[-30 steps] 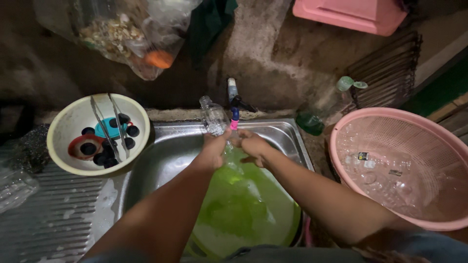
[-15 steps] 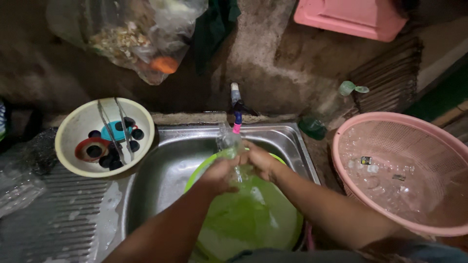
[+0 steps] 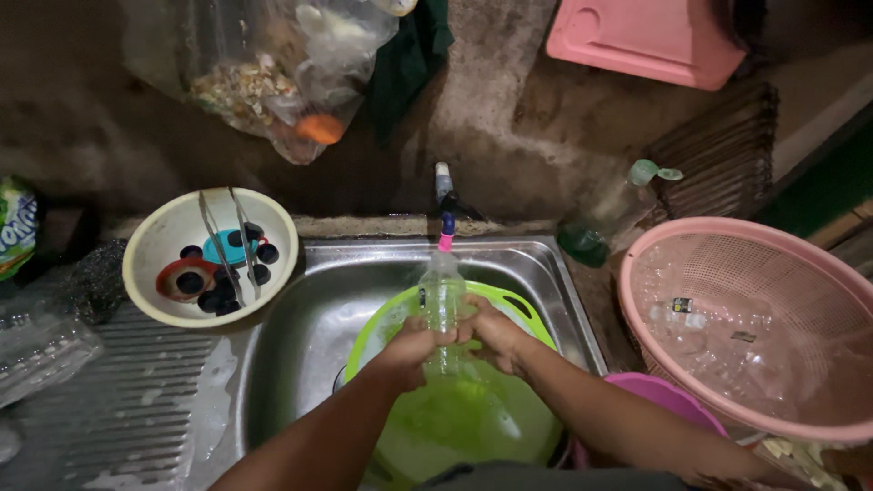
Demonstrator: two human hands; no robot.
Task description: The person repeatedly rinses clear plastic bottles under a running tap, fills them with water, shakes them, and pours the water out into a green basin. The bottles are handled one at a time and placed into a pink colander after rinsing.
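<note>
Both my hands grip a clear plastic bottle [image 3: 441, 293] held upright over a green basin [image 3: 473, 427] that sits in the steel sink [image 3: 300, 336]. My left hand [image 3: 411, 345] wraps the bottle's lower left side, and my right hand [image 3: 491, 329] clasps it from the right. The bottle's mouth is just under the tap [image 3: 445, 207] with its pink spout. The basin holds greenish water.
A cream bowl [image 3: 155, 238] with bottle caps and metal tongs sits left of the sink. A pink mesh basket [image 3: 818, 273] of clear plastic items stands at right, a green-capped bottle [image 3: 607, 211] behind it. A plastic bag [image 3: 264, 77] hangs on the wall.
The bottle has been turned upright and raised toward the tap. Both hands have shifted slightly down its body.
</note>
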